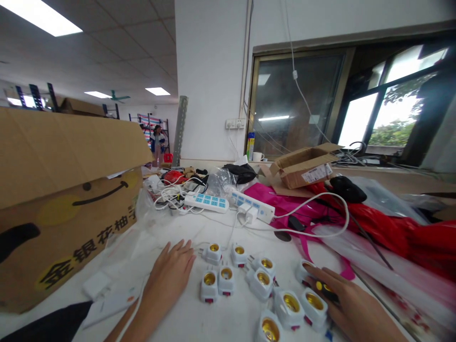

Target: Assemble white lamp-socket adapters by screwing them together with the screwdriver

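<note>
Several white plug-in lamp socket adapters with brass screw threads (245, 285) lie on the white table top (228, 323). My left hand (170, 270) rests at their left, fingers apart and holding nothing, just short of the nearest adapter (213, 253). My right hand (352, 304) sits at the right of the group, its fingers curled around a small black object with yellow marks (326, 290). Part of that object is hidden by the fingers. Another adapter (305, 271) lies right under my right fingertips.
A large printed cardboard box (67, 190) stands at the left. Behind the adapters lie white power strips (206, 202) and tangled cables. Pink and red plastic sheets (388, 228) cover the right side. An open carton (302, 166) sits by the window, and a person (157, 142) stands far back.
</note>
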A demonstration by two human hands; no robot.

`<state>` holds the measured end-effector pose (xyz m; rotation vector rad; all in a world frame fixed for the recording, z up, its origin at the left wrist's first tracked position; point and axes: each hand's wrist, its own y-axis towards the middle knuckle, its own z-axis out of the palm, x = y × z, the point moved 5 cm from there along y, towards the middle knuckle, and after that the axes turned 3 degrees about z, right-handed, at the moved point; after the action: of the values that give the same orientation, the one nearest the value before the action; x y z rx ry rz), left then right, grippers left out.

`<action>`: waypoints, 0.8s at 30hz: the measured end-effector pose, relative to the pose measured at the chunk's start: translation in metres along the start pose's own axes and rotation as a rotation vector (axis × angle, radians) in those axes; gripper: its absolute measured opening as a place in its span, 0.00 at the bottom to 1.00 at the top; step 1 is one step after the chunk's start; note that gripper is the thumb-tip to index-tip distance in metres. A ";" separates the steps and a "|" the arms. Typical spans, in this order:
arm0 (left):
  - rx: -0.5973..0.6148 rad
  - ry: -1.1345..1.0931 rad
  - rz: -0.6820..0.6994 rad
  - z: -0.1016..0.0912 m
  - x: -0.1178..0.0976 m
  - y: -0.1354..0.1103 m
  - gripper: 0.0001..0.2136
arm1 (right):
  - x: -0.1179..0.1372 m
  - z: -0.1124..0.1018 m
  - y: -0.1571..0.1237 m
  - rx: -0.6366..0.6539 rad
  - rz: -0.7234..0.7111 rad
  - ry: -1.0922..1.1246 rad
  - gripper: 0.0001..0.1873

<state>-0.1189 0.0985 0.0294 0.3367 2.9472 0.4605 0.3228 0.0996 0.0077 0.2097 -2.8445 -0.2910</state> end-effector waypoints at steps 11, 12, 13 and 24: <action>0.017 0.009 -0.021 0.015 0.007 -0.002 0.25 | 0.003 0.003 -0.001 -0.069 -0.024 -0.114 0.30; 0.010 -0.009 -0.003 0.014 0.005 -0.004 0.25 | 0.003 0.002 -0.001 -0.067 -0.022 -0.117 0.30; 0.001 -0.029 0.014 0.013 0.003 -0.007 0.25 | 0.004 0.001 -0.001 -0.067 -0.021 -0.114 0.31; -0.357 -0.405 0.104 -0.024 -0.040 -0.019 0.16 | 0.007 -0.003 0.000 -0.145 -0.101 -0.019 0.28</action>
<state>-0.0881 0.0646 0.0505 0.4741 2.4087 0.8090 0.3173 0.0981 0.0127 0.3224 -2.8209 -0.5211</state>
